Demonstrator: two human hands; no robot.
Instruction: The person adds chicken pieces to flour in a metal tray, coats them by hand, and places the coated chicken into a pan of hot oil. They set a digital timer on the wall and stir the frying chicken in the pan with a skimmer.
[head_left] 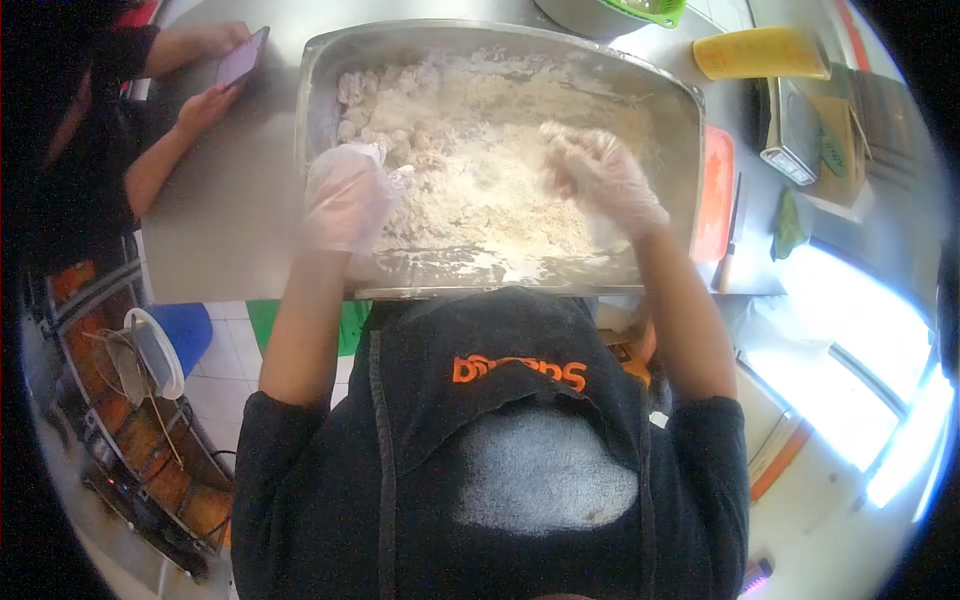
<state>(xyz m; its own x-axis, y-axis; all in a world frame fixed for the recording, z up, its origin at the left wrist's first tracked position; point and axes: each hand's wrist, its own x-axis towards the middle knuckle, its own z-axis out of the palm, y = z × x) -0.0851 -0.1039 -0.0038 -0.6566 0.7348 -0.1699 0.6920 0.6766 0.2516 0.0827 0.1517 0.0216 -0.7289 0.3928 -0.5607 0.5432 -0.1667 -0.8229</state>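
A large metal tray [325,50] holds pale flour [500,185], with floured lumps [375,90] gathered along its left side. Over the tray's left part is my left hand [345,198] in a clear plastic glove, its fingers curled closed beside the lumps. A small whitish bit shows at those fingertips; what it is cannot be made out. My right hand [605,178], gloved too, hovers above the flour on the right. Its fingers are bent inward and slightly blurred, and anything inside them is hidden.
At the left, another person's hands [208,105] hold a phone [243,58] over the metal table [220,240]. A yellow container [762,53], a scale [790,130], a red tray [714,195] and a knife-like tool [733,235] lie right. A pot [590,18] stands behind.
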